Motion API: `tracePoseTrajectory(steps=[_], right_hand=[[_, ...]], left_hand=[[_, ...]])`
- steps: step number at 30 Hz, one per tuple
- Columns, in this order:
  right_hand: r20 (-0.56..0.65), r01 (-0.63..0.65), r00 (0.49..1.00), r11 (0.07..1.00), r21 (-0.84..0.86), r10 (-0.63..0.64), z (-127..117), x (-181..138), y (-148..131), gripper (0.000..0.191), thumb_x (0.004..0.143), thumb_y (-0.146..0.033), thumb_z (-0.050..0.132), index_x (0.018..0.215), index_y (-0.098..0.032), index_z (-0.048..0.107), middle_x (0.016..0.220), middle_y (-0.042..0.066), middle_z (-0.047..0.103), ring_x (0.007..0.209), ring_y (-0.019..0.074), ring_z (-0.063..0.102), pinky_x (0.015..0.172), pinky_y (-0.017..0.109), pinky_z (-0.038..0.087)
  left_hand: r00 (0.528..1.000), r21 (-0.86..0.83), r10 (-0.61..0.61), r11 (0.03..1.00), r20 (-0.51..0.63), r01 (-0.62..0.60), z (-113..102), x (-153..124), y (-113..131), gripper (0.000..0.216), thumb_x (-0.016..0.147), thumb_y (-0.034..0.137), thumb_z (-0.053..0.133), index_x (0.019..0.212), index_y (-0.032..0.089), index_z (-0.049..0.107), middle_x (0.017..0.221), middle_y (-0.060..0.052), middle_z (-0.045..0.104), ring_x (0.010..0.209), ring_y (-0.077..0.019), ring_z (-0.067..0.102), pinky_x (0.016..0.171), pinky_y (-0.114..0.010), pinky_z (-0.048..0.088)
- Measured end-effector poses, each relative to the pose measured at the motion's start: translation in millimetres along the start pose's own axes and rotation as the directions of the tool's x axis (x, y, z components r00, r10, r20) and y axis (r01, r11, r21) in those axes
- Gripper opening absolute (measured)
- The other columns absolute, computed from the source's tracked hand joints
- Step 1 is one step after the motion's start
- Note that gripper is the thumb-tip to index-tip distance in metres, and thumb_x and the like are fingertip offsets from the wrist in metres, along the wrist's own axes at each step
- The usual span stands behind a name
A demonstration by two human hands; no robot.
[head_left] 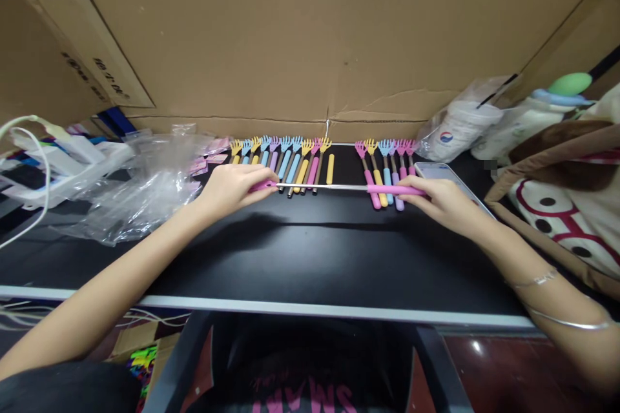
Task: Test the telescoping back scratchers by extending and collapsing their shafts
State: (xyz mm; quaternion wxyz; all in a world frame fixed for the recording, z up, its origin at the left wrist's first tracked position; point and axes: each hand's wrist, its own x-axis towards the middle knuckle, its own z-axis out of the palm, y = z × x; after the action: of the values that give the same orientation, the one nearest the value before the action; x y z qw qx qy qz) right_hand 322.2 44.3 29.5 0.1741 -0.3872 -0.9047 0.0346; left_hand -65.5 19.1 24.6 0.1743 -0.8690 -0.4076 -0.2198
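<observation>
A pink back scratcher [334, 187] with an extended metal rod stretches level between my hands above the black table. My left hand [237, 188] is closed around its pink claw end, which the fingers mostly hide. Closed on the pink handle at the other end is my right hand [443, 201]. Behind the rod lies a row of back scratchers [285, 164] in blue, yellow, purple and pink, with a loose yellow handle sleeve [330, 169] at its right end. A second, smaller group of back scratchers [386, 171] lies near my right hand.
Clear plastic bags [140, 181] and a white plastic rack [62, 168] with a cable lie at left. A phone [450, 184], a bagged cup [465, 126], a bottle [547, 110] and a cloth bag [547, 200] stand at right. Cardboard [290, 32] walls the back.
</observation>
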Motion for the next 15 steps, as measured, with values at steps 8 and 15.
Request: tracePoseTrajectory(steps=[8,15], right_hand=[[0.082,-0.006,0.997,0.999,0.047,0.002,15,0,-23,0.029,0.091,-0.044,0.041,0.097,-0.020,0.057,0.074,0.002,0.064,0.061,0.0124,0.057,0.058,0.021,0.038],[0.062,-0.032,0.997,0.997,-0.077,0.037,13,-3,-19,0.030,0.091,-0.045,0.041,0.102,-0.022,0.058,0.070,-0.001,0.066,0.056,0.0112,0.056,0.056,0.021,0.035]], left_hand=[[0.997,-0.133,0.072,0.988,-0.027,-0.075,12,19,37,0.026,0.092,0.037,0.046,0.084,0.018,0.063,0.076,0.001,0.069,0.063,-0.0098,0.061,0.054,-0.019,0.034],[0.999,-0.135,0.046,0.990,-0.024,-0.048,13,24,40,0.023,0.090,0.037,0.049,0.084,0.020,0.062,0.075,0.003,0.069,0.063,-0.0097,0.062,0.052,-0.019,0.032]])
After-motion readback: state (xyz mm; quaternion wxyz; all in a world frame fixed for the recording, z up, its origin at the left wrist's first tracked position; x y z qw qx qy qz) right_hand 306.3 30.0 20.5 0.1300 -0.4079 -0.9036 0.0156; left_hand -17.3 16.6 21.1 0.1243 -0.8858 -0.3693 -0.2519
